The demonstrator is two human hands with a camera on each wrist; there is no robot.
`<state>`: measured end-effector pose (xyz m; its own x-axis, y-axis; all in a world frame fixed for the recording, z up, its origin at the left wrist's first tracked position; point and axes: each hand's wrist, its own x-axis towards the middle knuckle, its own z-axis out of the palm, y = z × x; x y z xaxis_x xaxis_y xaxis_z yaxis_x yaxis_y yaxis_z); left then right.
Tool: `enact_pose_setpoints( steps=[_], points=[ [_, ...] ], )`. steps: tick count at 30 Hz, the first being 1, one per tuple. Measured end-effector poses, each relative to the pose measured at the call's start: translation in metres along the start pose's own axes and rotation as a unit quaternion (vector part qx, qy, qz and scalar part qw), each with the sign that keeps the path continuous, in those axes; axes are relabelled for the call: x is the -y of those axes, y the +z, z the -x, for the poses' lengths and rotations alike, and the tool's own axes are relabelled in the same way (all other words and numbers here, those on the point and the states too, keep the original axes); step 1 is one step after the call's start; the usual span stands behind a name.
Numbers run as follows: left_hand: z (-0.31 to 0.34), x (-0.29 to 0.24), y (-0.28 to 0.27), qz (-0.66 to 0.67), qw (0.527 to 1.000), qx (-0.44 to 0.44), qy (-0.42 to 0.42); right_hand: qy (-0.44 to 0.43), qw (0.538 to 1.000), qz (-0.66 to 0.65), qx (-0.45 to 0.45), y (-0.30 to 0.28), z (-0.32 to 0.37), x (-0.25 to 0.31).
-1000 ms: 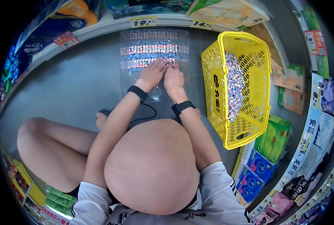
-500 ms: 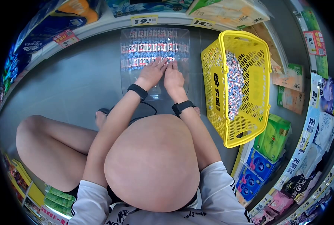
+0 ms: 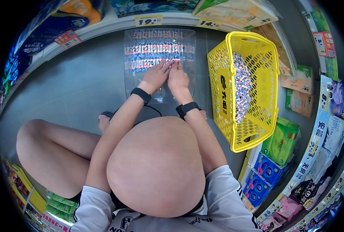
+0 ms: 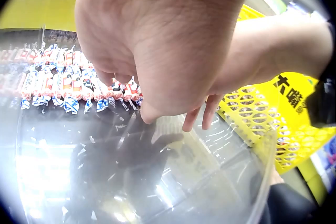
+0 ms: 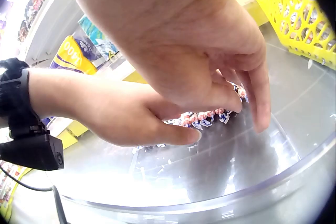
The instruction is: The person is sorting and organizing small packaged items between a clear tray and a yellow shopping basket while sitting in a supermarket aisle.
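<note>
Rows of wrapped candies point(image 3: 150, 49), in white, red and blue twist wrappers, lie side by side in a clear plastic bin point(image 3: 141, 87) on the floor. My left hand point(image 3: 155, 77) reaches over the near row, its fingertips on the candies near the right end. Close beside it, my right hand point(image 3: 178, 80) points down at that same end. In the right wrist view its thumb and index finger pinch a wrapped candy point(image 5: 241, 92), while its other fingers point(image 5: 259, 95) extend downward. The palms hide part of the row in both wrist views.
A yellow perforated shopping basket point(image 3: 253, 141) stands to the right of the bin, with a heap of loose wrapped candies point(image 3: 241, 89) inside. Store shelves with price tags point(image 3: 148, 21) run behind. Tissue packs point(image 3: 281, 141) line the right side. A black cable point(image 5: 26, 187) hangs from the left wristband.
The right hand's fingers have shifted slightly at the end of the near row. The left hand stays almost still on the candies, and the basket has not moved.
</note>
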<state>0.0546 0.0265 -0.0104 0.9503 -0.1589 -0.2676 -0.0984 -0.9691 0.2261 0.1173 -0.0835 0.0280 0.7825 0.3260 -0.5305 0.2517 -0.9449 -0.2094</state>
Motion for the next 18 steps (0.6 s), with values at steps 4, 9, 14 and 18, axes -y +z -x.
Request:
enact_pose_setpoints(
  steps=[4,9,14,18],
  points=[
    [0.000,0.000,0.001,0.019,1.000,-0.019,0.005,-0.012,1.000,0.005,-0.013,0.001,0.001,-0.002],
    [0.006,0.005,-0.004,0.038,0.998,-0.044,0.015,-0.042,0.997,-0.019,-0.068,-0.001,0.005,-0.003],
    [0.009,0.006,-0.022,0.070,0.997,-0.029,-0.003,-0.049,0.998,-0.036,-0.031,-0.036,0.023,-0.002],
    [0.017,-0.006,-0.061,0.008,1.000,-0.010,0.019,-0.069,0.987,-0.042,-0.138,-0.050,0.047,-0.003]
  ],
)
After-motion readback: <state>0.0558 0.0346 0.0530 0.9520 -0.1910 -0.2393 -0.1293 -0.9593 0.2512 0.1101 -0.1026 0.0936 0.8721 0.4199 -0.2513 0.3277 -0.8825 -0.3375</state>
